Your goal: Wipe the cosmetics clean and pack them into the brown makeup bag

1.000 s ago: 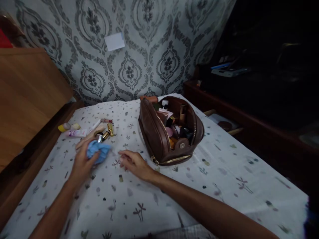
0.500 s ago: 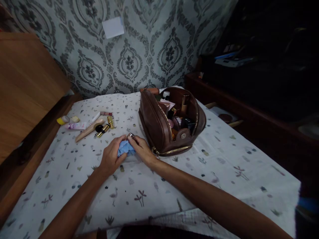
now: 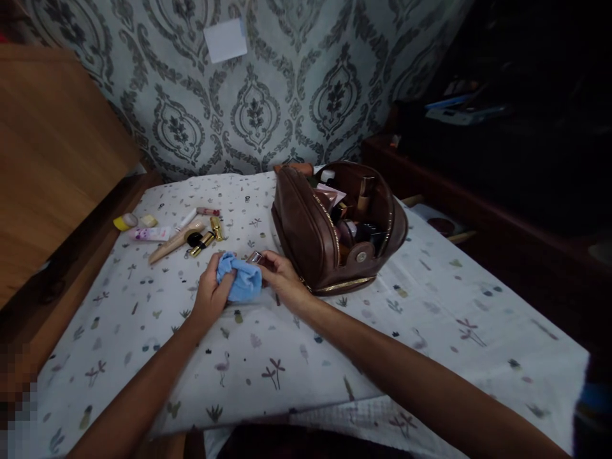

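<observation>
Bunched up in my left hand [image 3: 209, 293] is a light blue cloth [image 3: 246, 280], its fingers wrapped round it. Between the fingertips of my right hand [image 3: 285, 280] is a small cosmetic item with a shiny, silvery, block-like end [image 3: 255, 257]; its exact kind does not show. The cloth is right beside that item. Close by on the right stands a brown cosmetic bag [image 3: 303, 220], unzipped and full of makeup items. Part of the small item is hidden by my fingers and the cloth.
Left of the bag lie a beige tube [image 3: 172, 245], a black-and-gold lipstick [image 3: 202, 243], a gold tube [image 3: 217, 228], a white-and-purple tube [image 3: 150, 234] and a yellow item [image 3: 125, 222]. A patterned cloth [image 3: 268, 344] covers the table. A wooden panel [image 3: 62, 140] rises at left.
My hands have moved slightly apart. More of the blue cloth shows in my left hand, and the shiny item is now in my right fingertips beside it. The view has shifted slightly.
</observation>
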Tool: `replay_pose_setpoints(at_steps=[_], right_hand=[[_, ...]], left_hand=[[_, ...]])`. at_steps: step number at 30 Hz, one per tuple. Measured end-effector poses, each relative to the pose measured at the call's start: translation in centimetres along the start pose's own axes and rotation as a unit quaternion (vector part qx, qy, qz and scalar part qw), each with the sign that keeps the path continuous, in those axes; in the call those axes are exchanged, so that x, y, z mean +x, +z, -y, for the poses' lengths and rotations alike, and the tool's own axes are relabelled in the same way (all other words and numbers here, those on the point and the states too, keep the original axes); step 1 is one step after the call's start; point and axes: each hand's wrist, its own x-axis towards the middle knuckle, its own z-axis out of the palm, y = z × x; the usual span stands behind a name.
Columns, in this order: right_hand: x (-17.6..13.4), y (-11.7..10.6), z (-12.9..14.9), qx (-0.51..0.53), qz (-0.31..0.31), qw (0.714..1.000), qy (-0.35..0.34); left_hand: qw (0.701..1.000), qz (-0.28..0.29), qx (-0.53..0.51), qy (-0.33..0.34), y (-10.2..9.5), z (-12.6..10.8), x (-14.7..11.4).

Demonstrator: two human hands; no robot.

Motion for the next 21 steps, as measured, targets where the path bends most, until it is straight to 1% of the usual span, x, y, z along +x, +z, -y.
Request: replay_pose_setpoints(at_steps=[3,6,8,10,12,14,16,17,19,21], right_hand=[[0.1,-0.1,-0.3,0.012,0.000,1.000,-0.009],[0.1,-0.1,-0.3,0.022,-0.006,1.000,-0.009],[0.0,-0.1,-0.3,0.024,-0.011,1.000,-0.002],[0.0,-0.1,-0.2,0.023,-0.011,1.000,0.000],[0.0,-0.1,-0.1,0.020,-0.009,1.000,-0.003],[0.0,-0.1,-0.1,0.016,-0.010,1.000,-0.007],[0.0,-0.1,-0.2,0.013,-0.012,1.000,-0.008],[0.0,-0.1,-0.2,0.012,-0.012,1.000,-0.007],[0.0,-0.2,-0.2,0.007,-0.011,1.000,-0.009],[-0.1,-0.2,-0.2,-0.008,-0.009,1.000,-0.014]], left_hand=[[0.999,-0.040,-0.003,-0.011,0.0,0.2,0.3],[0.996,-0.078,0.028,0.014,-0.3,0.5,0.5],[0.994,-0.091,0.054,0.034,-0.5,0.5,0.4],[0.991,-0.087,0.083,0.060,-0.8,0.4,0.2],[0.986,-0.067,0.124,0.094,-0.9,0.3,0.0],[0.975,-0.008,0.177,0.134,-0.9,0.2,-0.2],[0.955,0.061,0.236,0.168,-0.7,0.3,-0.4],[0.945,0.086,0.263,0.176,-0.5,0.4,-0.5],[0.933,0.101,0.299,0.173,-0.3,0.7,-0.6],[0.931,0.093,0.312,0.162,-0.1,0.9,-0.7]])
